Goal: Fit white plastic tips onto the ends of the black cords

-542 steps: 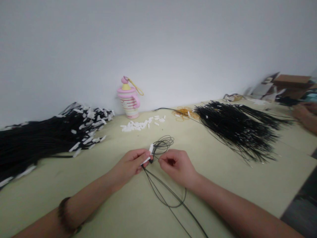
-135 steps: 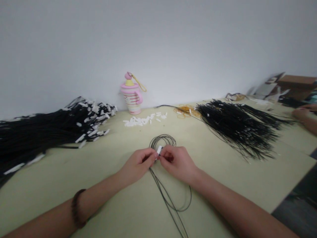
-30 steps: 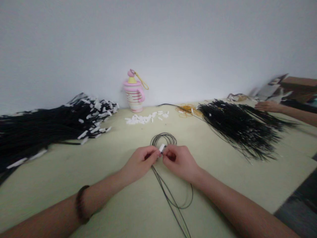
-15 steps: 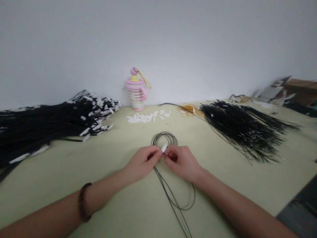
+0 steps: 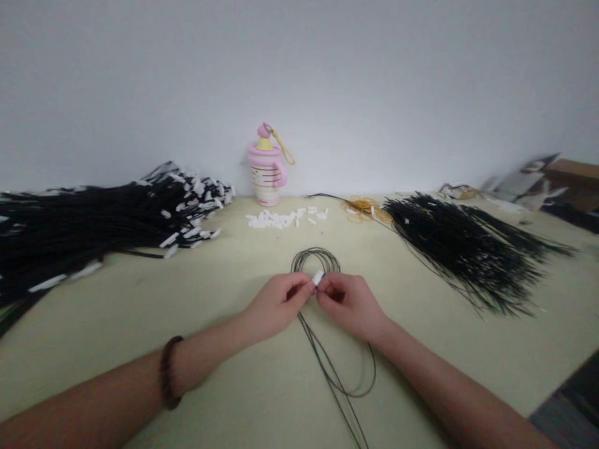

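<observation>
Both hands meet at the middle of the table in the head view. My left hand (image 5: 281, 302) pinches a small white piece (image 5: 317, 278) between thumb and forefinger. Close beside it, my right hand (image 5: 353, 304) is closed in a pinch at the piece's right side; its fingertips hide most of what they grip, seemingly thin black cord. A coiled black cord (image 5: 316, 251) loops just beyond the fingers. Its loose strands run down below the hands toward the near edge of the view.
Black cords with white ends (image 5: 93, 218) are heaped at the left. More black cords (image 5: 463, 249) lie at the right, near yellow bands (image 5: 367, 209). Small white pieces (image 5: 276, 219) lie before a pink-lidded cup (image 5: 266, 174) by the wall. A brown box (image 5: 573, 178) stands far right.
The whole scene has shifted slightly to the right in the view. Both hands keep nearly the same pinch around the white piece, with the coil still beyond them.
</observation>
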`<action>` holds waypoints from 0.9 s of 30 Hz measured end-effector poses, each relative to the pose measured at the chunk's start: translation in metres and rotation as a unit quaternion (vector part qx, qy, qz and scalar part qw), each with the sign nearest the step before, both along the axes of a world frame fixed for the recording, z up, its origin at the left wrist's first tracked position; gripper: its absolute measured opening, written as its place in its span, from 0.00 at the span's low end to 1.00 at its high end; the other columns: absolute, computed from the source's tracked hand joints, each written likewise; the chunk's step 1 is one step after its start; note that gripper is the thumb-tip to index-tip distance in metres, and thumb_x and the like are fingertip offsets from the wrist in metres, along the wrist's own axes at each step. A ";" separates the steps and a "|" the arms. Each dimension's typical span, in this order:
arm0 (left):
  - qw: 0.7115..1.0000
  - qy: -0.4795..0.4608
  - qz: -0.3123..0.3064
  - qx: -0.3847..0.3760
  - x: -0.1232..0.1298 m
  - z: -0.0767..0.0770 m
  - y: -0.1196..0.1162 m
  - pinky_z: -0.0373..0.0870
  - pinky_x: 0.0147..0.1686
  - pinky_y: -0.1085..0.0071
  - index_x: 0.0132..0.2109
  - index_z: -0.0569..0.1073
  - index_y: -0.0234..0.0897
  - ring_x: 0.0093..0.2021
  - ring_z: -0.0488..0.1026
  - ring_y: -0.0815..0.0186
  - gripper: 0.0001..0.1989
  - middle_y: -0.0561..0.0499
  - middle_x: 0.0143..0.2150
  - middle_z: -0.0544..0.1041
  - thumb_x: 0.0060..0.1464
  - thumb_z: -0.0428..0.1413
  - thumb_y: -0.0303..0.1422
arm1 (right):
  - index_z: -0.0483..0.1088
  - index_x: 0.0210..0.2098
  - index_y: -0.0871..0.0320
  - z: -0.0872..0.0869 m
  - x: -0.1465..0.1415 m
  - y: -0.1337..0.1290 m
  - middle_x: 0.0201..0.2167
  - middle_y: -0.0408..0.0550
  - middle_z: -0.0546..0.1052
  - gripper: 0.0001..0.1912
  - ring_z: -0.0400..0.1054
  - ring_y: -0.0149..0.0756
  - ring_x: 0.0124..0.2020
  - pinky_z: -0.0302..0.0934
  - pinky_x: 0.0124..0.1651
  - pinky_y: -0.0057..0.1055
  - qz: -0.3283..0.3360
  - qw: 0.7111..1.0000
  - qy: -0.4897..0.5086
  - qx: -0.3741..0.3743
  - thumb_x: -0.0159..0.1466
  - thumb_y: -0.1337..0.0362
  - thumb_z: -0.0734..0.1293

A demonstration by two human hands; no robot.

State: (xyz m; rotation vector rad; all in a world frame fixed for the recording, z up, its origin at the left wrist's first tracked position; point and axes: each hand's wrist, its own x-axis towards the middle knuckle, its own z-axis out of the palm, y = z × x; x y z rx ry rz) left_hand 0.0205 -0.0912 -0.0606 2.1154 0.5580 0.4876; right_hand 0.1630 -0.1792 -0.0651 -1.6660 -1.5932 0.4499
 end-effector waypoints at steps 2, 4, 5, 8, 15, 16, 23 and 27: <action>1.000 -0.004 0.004 -0.010 0.000 0.000 0.001 0.55 0.25 0.75 0.28 0.68 0.34 0.25 0.60 0.69 0.14 0.57 0.22 0.62 0.56 0.46 0.36 | 0.66 0.24 0.61 -0.001 -0.001 0.000 0.18 0.39 0.66 0.04 0.58 0.24 0.19 0.51 0.23 0.20 -0.005 1.000 0.014 0.002 0.55 0.70 0.61; 1.000 -0.007 0.013 -0.018 0.000 0.000 0.003 0.55 0.25 0.75 0.29 0.69 0.34 0.25 0.60 0.69 0.14 0.57 0.22 0.62 0.56 0.46 0.37 | 0.67 0.27 0.61 -0.002 -0.003 0.000 0.19 0.40 0.68 0.04 0.59 0.25 0.20 0.52 0.23 0.20 -0.014 1.000 0.023 0.009 0.57 0.69 0.61; 1.000 -0.009 0.019 -0.020 0.000 0.000 0.003 0.55 0.25 0.75 0.29 0.69 0.34 0.25 0.60 0.69 0.14 0.57 0.21 0.62 0.56 0.46 0.37 | 0.67 0.28 0.61 -0.002 -0.004 0.000 0.20 0.40 0.68 0.04 0.60 0.25 0.20 0.52 0.24 0.20 -0.018 0.999 0.028 0.015 0.58 0.69 0.61; 0.999 -0.012 0.036 -0.028 0.000 -0.001 0.005 0.54 0.24 0.75 0.31 0.70 0.33 0.24 0.59 0.69 0.15 0.57 0.21 0.61 0.56 0.46 0.38 | 0.67 0.30 0.61 -0.002 -0.006 0.000 0.22 0.42 0.70 0.05 0.62 0.26 0.23 0.55 0.25 0.21 -0.028 0.998 0.045 0.040 0.59 0.67 0.61; 0.998 -0.015 0.043 -0.037 0.001 -0.001 0.006 0.55 0.24 0.76 0.28 0.69 0.34 0.24 0.60 0.70 0.14 0.57 0.21 0.61 0.56 0.47 0.38 | 0.66 0.28 0.60 -0.004 -0.003 0.001 0.21 0.41 0.70 0.04 0.62 0.26 0.22 0.54 0.25 0.21 -0.044 0.997 0.038 0.054 0.59 0.67 0.63; 0.998 -0.014 0.044 -0.037 0.001 -0.001 0.006 0.55 0.24 0.76 0.28 0.69 0.34 0.24 0.60 0.70 0.14 0.57 0.21 0.62 0.56 0.47 0.38 | 0.66 0.27 0.60 -0.004 -0.003 0.001 0.21 0.41 0.70 0.05 0.62 0.26 0.22 0.53 0.25 0.21 -0.044 0.997 0.025 0.054 0.59 0.67 0.62; 0.999 -0.003 0.036 -0.029 0.000 0.001 0.006 0.54 0.24 0.76 0.28 0.69 0.34 0.24 0.59 0.70 0.14 0.57 0.21 0.62 0.56 0.47 0.38 | 0.67 0.29 0.59 -0.002 -0.003 0.000 0.23 0.41 0.70 0.04 0.61 0.27 0.23 0.53 0.28 0.23 -0.039 0.997 -0.020 0.060 0.60 0.69 0.62; 0.999 0.002 0.035 -0.020 0.000 0.002 0.006 0.54 0.25 0.76 0.28 0.70 0.34 0.25 0.59 0.70 0.14 0.57 0.22 0.62 0.56 0.47 0.38 | 0.66 0.28 0.59 0.000 -0.003 0.000 0.22 0.41 0.69 0.04 0.59 0.27 0.22 0.51 0.28 0.23 -0.035 0.997 -0.033 0.065 0.60 0.69 0.62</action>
